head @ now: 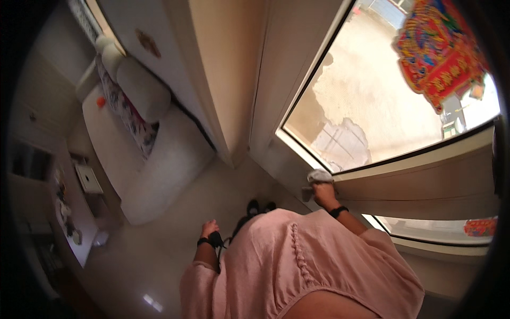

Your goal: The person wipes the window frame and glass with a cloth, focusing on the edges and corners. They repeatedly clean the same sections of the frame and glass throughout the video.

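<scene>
My right hand (pixel 324 195) is closed on a pale crumpled cloth (pixel 319 176) at the lower corner of a large window's frame (pixel 305 150). Part of the cloth hangs below the fingers. Beyond the window pane (pixel 350 91) a wall with patchy plaster shows. My left hand (pixel 210 228) hangs low beside my body, away from the window; a black band and a small dark object sit at its wrist. Its fingers look slightly curled, and whether they hold anything is unclear.
A colourful red paper decoration (pixel 442 56) is on the window at upper right. To the left stands a pale sofa (pixel 175 159) with cushions and a small orange object (pixel 101 102). Farther left is a low cabinet (pixel 81 239) with items on top. My dark shoes (pixel 253 207) stand on the tiled floor.
</scene>
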A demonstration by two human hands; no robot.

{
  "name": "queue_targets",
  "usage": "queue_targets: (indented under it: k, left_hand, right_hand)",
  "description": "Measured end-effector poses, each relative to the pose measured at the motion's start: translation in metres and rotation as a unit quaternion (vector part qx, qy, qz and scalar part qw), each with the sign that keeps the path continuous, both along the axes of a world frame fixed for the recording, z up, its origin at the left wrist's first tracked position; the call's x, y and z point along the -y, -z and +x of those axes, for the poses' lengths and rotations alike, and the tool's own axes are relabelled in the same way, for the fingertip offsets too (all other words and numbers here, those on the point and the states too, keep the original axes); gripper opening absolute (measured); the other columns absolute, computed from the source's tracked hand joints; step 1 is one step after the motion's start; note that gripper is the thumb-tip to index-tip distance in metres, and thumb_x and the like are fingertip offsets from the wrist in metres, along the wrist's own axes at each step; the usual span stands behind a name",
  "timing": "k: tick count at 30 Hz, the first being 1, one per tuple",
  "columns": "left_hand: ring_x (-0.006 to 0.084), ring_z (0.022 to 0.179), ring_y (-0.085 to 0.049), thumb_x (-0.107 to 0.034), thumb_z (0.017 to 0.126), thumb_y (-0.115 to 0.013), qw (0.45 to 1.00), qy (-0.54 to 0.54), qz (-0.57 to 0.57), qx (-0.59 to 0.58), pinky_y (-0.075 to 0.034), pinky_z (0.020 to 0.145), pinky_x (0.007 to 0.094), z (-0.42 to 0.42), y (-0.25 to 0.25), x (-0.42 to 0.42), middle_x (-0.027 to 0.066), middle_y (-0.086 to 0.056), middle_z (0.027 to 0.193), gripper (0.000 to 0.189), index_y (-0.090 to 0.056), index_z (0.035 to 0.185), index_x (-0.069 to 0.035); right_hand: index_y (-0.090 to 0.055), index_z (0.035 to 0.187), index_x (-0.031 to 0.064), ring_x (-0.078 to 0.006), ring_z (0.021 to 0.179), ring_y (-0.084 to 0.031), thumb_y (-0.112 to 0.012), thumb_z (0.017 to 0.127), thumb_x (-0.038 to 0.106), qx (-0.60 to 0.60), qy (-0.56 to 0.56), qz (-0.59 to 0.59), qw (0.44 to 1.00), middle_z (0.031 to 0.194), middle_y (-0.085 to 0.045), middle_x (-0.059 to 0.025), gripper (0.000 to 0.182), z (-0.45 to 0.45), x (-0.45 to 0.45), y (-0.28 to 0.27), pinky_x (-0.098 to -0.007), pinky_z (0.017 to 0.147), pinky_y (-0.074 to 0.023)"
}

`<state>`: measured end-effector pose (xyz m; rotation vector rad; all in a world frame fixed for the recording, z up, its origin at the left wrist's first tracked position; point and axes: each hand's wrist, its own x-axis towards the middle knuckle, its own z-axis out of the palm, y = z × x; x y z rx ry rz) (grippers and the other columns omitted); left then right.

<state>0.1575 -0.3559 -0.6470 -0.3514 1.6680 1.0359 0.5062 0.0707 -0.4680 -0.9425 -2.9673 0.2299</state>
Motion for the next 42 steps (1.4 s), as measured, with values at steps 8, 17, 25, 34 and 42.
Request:
queue_targets:
  k: [8,17,25,34,42]
  left_hand:
    - [0.0253,0.126,-0.052,-0.05,0.091,-0.063,0.954,0.236,0.15,-0.109,-0.046,0.097,0.0436,-0.068,-0.22,-0.207,0.0114,-0.053,0.139,0.061,-0.05,0.141,-0.018]
    - [0.0197,0.127,-0.047,-0.025,0.091,-0.071,0.749,0.306,0.533,-0.247,-0.038,0.107,0.0336,0.047,-0.397,-0.366,0.0078,-0.046,0.142,0.076,-0.028,0.15,-0.005]
    - [0.0207,0.13,-0.045,0.005,0.084,-0.055,0.608,0.154,0.56,-0.541,-0.038,0.106,0.0324,0.035,-0.525,-0.391,0.0138,-0.045,0.146,0.063,-0.04,0.144,-0.001]
    - [0.0269,0.133,-0.043,-0.018,0.098,-0.057,0.324,-0.013,0.573,-0.753,-0.032,0.112,0.0355,-0.017,-0.748,-0.478,0.0175,-0.038,0.149,0.055,-0.036,0.146,0.001]
    - [0.0343,0.142,-0.028,-0.024,0.101,-0.047,0.321,-0.05,0.533,-0.781,-0.02,0.118,0.0412,0.019,-0.652,-0.514,0.0253,-0.025,0.154,0.061,-0.022,0.149,0.005]
  right_hand:
    - [-0.067,0.111,0.001,-0.0241,0.093,-0.066,-0.059,0.091,0.019,-0.223,0.185,-0.288,0.913,0.098,-0.071,-0.0166,0.028,-0.055,-0.032,-0.061,-0.0348,0.086,-0.0498]
    - [-0.055,0.133,0.0044,-0.0205,0.111,-0.059,-0.054,0.098,0.017,-0.416,-0.071,-0.308,0.853,0.123,-0.063,-0.014,0.037,-0.122,-0.008,-0.248,-0.0324,0.095,-0.0452]
    - [-0.06,0.12,0.0027,-0.0306,0.114,-0.06,-0.051,0.098,0.012,-0.528,-0.002,0.07,0.846,0.122,-0.064,-0.0153,0.026,-0.001,0.032,-0.318,-0.0418,0.094,-0.0484]
    - [-0.052,0.133,0.0082,-0.0478,0.141,-0.024,-0.047,0.099,0.026,-0.473,0.28,0.419,0.722,0.153,-0.031,-0.0238,0.039,0.061,0.021,-0.334,-0.0574,0.114,-0.0187]
    - [-0.042,0.143,0.0114,-0.0502,0.145,-0.011,-0.051,0.096,0.023,-0.347,0.34,0.462,0.742,0.158,-0.015,-0.0266,0.049,0.06,0.0,-0.298,-0.0641,0.114,-0.0044]
